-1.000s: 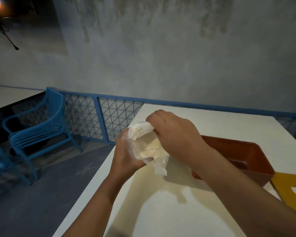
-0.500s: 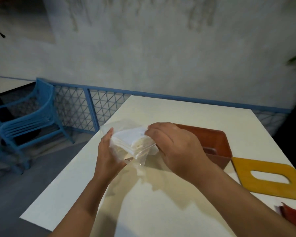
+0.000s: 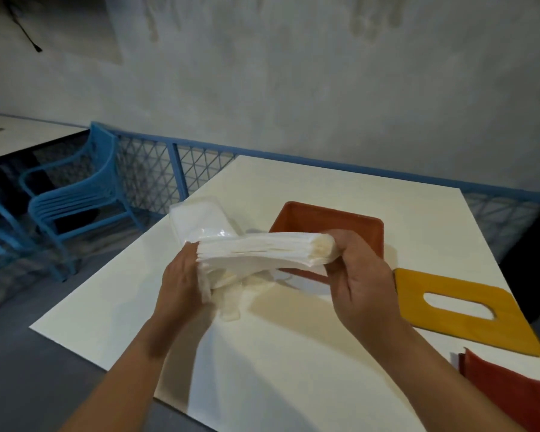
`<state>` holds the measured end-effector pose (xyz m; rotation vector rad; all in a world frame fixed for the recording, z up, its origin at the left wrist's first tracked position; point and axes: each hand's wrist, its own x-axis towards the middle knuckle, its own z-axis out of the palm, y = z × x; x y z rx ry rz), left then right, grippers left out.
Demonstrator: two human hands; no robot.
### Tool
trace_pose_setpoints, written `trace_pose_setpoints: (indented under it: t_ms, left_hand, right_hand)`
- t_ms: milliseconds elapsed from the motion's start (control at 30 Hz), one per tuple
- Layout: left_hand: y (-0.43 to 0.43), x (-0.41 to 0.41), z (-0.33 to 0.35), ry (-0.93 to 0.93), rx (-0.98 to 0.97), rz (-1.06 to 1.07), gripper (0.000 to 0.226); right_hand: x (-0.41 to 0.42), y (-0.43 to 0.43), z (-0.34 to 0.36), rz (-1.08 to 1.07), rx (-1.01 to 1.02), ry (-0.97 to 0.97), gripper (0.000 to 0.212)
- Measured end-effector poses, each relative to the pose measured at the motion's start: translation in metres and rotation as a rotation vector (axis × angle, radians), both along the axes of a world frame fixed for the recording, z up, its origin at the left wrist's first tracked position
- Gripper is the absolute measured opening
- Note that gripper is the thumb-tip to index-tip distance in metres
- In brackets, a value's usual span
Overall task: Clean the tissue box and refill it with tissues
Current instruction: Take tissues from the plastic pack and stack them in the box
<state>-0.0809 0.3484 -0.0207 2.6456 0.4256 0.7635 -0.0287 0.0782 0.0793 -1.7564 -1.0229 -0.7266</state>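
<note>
A white stack of tissues (image 3: 256, 254) hangs above the white table (image 3: 293, 353). My right hand (image 3: 359, 275) grips its right end with curled fingers. My left hand (image 3: 181, 275) holds the left end, where the clear plastic wrapper (image 3: 200, 222) sticks out behind and another part hangs below. Just behind the stack sits the open red-brown tissue box (image 3: 331, 219), partly hidden by the tissues and my right hand. Its yellow lid (image 3: 468, 310) with an oval slot lies flat to the right.
A red cloth (image 3: 505, 391) lies at the table's near right corner. Blue chairs (image 3: 75, 194) stand left of the table, on the floor. A blue mesh railing (image 3: 175, 169) runs behind the table along the grey wall.
The tissue stack has come mostly out of the wrapper and now stretches between both hands. The hands have moved apart and lower. The view has tilted down and right.
</note>
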Motion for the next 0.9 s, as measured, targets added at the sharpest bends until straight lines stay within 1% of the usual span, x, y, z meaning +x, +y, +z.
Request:
trace_pose_setpoints:
  t_ms: [133,200,300,400,433,500,600,667,733,800,900]
  left_hand:
    - [0.003,-0.001,-0.011,0.124,0.013,0.041,0.086]
    - [-0.005,-0.006,-0.003,0.178,-0.077,0.069,0.093]
    - [-0.024,-0.019,0.016,0.113,-0.250,0.020,0.100]
    - [-0.054,-0.034,0.033,-0.047,-0.331,-0.136,0.096]
    - [-0.065,-0.037,0.036,-0.090,-0.388,-0.188,0.095]
    - [-0.084,-0.040,0.038,-0.131,-0.553,-0.253,0.103]
    - [-0.105,-0.033,0.038,-0.114,-0.804,-0.273,0.118]
    - [-0.112,-0.027,0.032,-0.094,-0.941,-0.286,0.122]
    - [-0.113,-0.026,0.025,-0.079,-1.071,-0.302,0.123]
    - [-0.111,-0.025,0.017,-0.068,-1.189,-0.306,0.120]
    - [-0.108,-0.023,0.007,0.017,-1.240,-0.327,0.104]
  right_hand:
    - [0.001,-0.019,-0.017,-0.003,0.046,0.200,0.021]
    - [-0.001,-0.025,-0.023,0.011,0.074,0.305,0.014]
    - [-0.005,-0.032,-0.030,0.051,0.158,0.487,0.017]
    - [-0.007,-0.038,-0.039,0.102,0.239,0.650,0.020]
    - [-0.006,-0.041,-0.044,0.118,0.256,0.690,0.023]
    - [-0.006,-0.047,-0.052,0.157,0.277,0.749,0.026]
    - [-0.008,-0.055,-0.064,0.204,0.266,0.813,0.030]
    - [-0.011,-0.060,-0.071,0.233,0.259,0.859,0.034]
    - [-0.012,-0.063,-0.077,0.237,0.262,0.902,0.035]
    - [-0.013,-0.067,-0.084,0.224,0.293,0.938,0.031]
    - [-0.013,-0.070,-0.092,0.228,0.326,0.983,0.030]
